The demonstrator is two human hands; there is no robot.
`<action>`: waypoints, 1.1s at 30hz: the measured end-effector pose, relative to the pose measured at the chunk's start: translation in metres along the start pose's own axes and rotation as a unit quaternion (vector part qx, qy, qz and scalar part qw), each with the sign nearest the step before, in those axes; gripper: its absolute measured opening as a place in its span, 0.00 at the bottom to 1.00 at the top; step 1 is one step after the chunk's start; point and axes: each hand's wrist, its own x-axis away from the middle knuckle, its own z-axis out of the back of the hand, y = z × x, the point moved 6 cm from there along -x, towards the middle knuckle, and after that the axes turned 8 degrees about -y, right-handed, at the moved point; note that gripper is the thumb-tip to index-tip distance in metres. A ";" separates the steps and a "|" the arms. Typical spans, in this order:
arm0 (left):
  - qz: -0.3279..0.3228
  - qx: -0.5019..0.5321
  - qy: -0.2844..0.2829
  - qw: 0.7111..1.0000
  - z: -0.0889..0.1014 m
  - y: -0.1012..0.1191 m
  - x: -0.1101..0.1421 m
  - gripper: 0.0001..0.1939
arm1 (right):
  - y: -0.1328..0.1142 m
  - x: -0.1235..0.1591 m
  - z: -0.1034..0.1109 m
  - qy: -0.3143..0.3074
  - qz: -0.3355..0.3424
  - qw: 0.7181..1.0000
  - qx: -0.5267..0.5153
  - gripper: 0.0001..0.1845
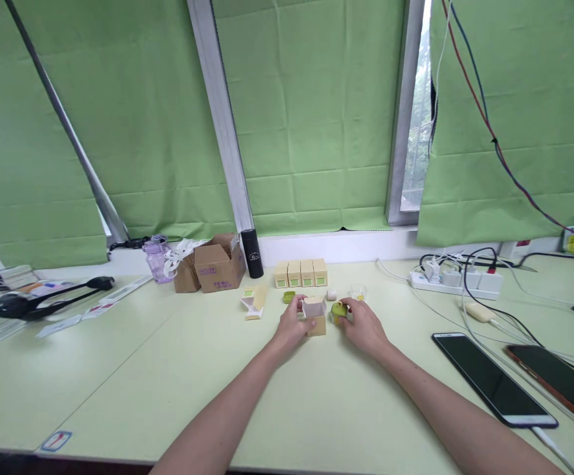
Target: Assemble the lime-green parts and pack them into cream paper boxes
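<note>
My left hand (pixel 293 326) grips a small tan cardboard box (pixel 317 324), its top flap raised and its white inside showing. Just right of that box, my right hand (pixel 363 324) holds a small green-topped item (pixel 338 310) between thumb and fingers; its exact kind is too small to tell. Behind my hands lie a green oval piece (pixel 289 297), a small pale pink piece (pixel 331 295) and a clear plastic piece (pixel 358 291). An opened tan carton (pixel 254 301) rests to the left. Several closed tan boxes with green labels (pixel 301 273) stand in a row at the back.
At the back left are a brown cardboard box (pixel 218 267), a black bottle (pixel 252 253) and a purple bottle (pixel 157 261). Black headphones (pixel 49 300) lie far left. On the right are a power strip (pixel 458 285), loose cables and a white phone (pixel 492 379) beside another phone (pixel 559 376).
</note>
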 end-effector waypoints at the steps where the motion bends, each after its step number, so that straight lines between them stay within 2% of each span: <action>1: -0.006 0.001 0.010 1.000 0.001 0.006 0.001 0.24 | 0.001 0.000 0.000 -0.002 -0.004 1.000 0.000 0.19; 5: -0.053 0.018 0.058 0.997 0.009 0.025 0.002 0.10 | -0.001 -0.001 0.001 -0.010 -0.010 1.000 0.004 0.17; 11: -0.046 0.026 0.067 0.996 0.010 0.020 -0.003 0.07 | -0.004 -0.003 0.005 -0.031 0.006 0.999 -0.013 0.15; 14: -0.029 0.064 0.076 0.995 0.011 0.013 -0.004 0.10 | -0.004 -0.004 0.006 -0.040 0.016 0.999 -0.027 0.14; 18: -0.002 0.128 0.062 0.990 0.010 0.009 -0.004 0.18 | -0.003 -0.004 0.011 -0.015 0.013 0.998 -0.052 0.14; 22: 0.016 0.154 0.037 0.987 0.008 0.013 -0.002 0.21 | -0.004 -0.005 0.026 0.045 0.017 0.989 -0.137 0.16; 25: 0.026 0.170 0.021 0.985 0.005 0.014 -0.001 0.22 | -0.007 -0.002 0.043 0.108 0.027 0.971 -0.214 0.19; 28: 0.034 0.179 0.003 0.983 -0.001 0.013 -0.001 0.23 | -0.017 0.003 0.056 0.148 0.065 0.950 -0.268 0.22; 30: 0.034 0.177 -0.009 0.984 -0.004 0.013 -0.002 0.23 | -0.025 0.007 0.060 0.150 0.087 0.942 -0.286 0.23; 33: 0.027 0.174 -0.021 0.984 -0.008 0.013 -0.001 0.24 | -0.040 0.012 0.057 0.117 0.113 0.942 -0.294 0.22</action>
